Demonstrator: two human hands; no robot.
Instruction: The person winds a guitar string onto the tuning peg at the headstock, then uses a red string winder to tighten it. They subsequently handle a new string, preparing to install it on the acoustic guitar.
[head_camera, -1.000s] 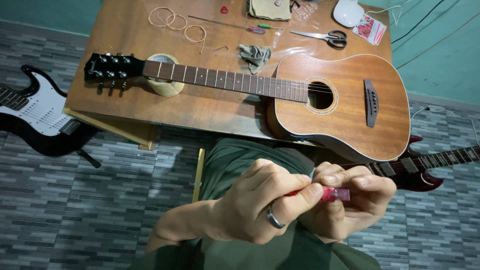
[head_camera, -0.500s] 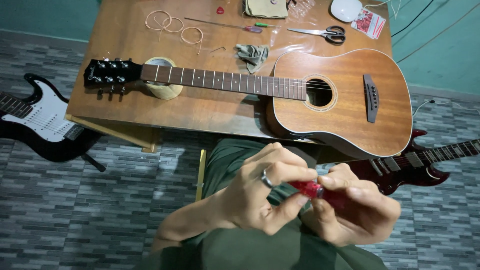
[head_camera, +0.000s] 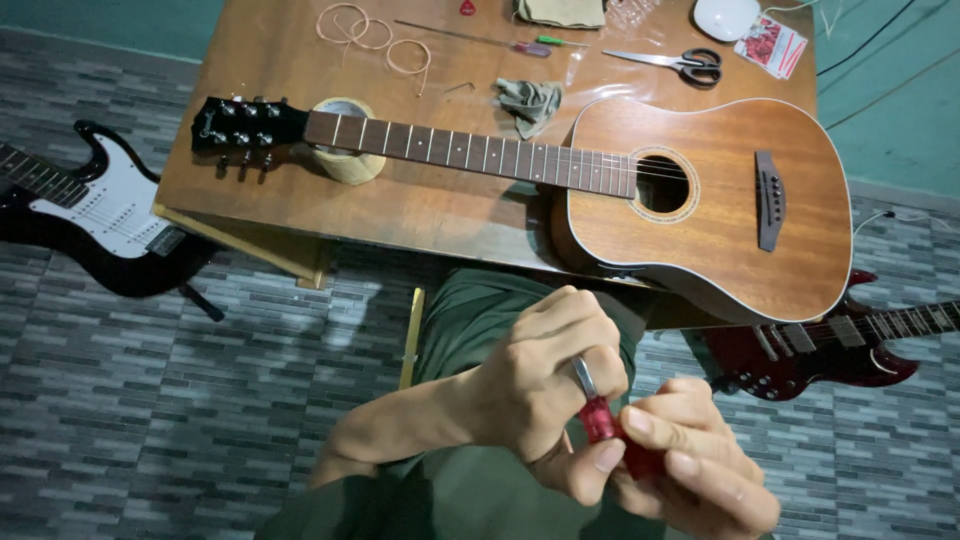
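Both of my hands hold a small red translucent tool (head_camera: 604, 425) over my lap. My left hand (head_camera: 545, 385), with a ring on one finger, pinches its upper end. My right hand (head_camera: 690, 465) grips its lower end from the right, fingers curled around it. Most of the red tool is hidden between the fingers. Beyond my hands an acoustic guitar (head_camera: 700, 200) lies flat on the wooden table (head_camera: 420, 205), its neck resting on a roll of tape (head_camera: 347, 160) and its headstock (head_camera: 245, 127) pointing left.
On the table's far side lie coiled strings (head_camera: 375, 40), a screwdriver (head_camera: 520, 45), a grey cloth (head_camera: 530, 98), scissors (head_camera: 685, 62) and a red packet (head_camera: 770, 45). A black and white electric guitar (head_camera: 85, 215) lies on the floor left, a red one (head_camera: 830, 345) right.
My hands have dropped lower in view and turned the red tool from lying sideways to nearly upright. The view has shifted a little, so the table sits further right.
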